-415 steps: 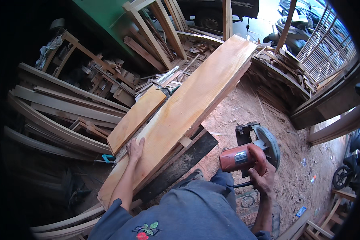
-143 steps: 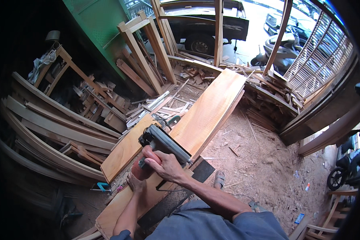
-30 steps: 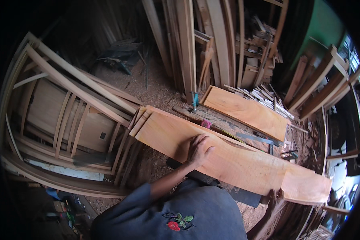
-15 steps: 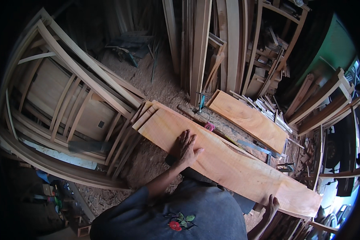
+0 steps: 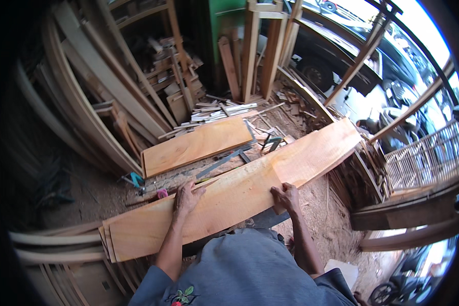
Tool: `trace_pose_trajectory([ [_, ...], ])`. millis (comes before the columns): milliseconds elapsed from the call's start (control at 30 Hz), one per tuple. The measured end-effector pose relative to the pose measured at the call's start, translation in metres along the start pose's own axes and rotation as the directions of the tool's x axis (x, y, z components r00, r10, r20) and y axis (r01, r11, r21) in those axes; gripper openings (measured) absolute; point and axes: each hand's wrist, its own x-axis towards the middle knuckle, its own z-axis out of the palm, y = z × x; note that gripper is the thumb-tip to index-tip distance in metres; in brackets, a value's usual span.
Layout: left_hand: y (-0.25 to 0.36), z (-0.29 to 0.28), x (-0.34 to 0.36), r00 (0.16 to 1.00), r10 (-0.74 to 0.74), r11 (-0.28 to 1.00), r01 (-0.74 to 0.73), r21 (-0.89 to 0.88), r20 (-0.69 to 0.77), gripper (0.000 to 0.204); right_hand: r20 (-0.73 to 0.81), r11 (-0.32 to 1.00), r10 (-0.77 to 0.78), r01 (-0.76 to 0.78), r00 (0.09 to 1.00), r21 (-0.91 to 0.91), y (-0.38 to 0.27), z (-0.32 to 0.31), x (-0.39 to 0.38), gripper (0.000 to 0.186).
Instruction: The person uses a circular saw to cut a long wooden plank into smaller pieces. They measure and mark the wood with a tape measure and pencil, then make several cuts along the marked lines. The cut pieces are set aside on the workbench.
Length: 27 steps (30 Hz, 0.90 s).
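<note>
Head view: my left hand (image 5: pixel 187 196) lies flat, fingers spread, on the long pale-orange wooden plank (image 5: pixel 229 196); my right hand (image 5: pixel 285 196) grips its near edge. The plank runs eight to two o'clock; its unsupported far end could tip or slide, I judge.

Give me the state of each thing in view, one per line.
Long plank: lying flat, under both hands.
Left hand: palm down on its far edge.
Right hand: gripping its near edge.
Shorter board: flat on the ground, untouched.
Metal square: lying between the boards.
</note>
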Motion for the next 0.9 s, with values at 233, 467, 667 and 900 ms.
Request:
trace_pose_trajectory([
  [233,-0.008,0.003,0.007,0.996,0.048,0.978,-0.063,0.199,0.079,0.055,0.057,0.995,0.044,-0.039,0.997,-0.089,0.004,-0.004,-0.003,0.046],
  [467,-0.002,0.006,0.023,0.992,-0.001,0.980,-0.024,0.198,0.123,0.046,-0.268,0.992,0.033,0.001,0.963,0.126,0.014,-0.007,-0.013,0.036],
  [667,0.073,0.054,0.065,0.969,0.088,0.992,-0.107,0.070,0.230,0.045,-0.415,0.952,0.267,-0.170,0.870,0.256,0.050,-0.017,0.005,0.050],
  [900,0.196,0.157,0.143,0.865,0.253,0.936,-0.332,0.116,0.434,0.066,-0.242,0.951,0.195,-0.123,0.950,0.285,0.061,-0.016,0.006,0.082],
])
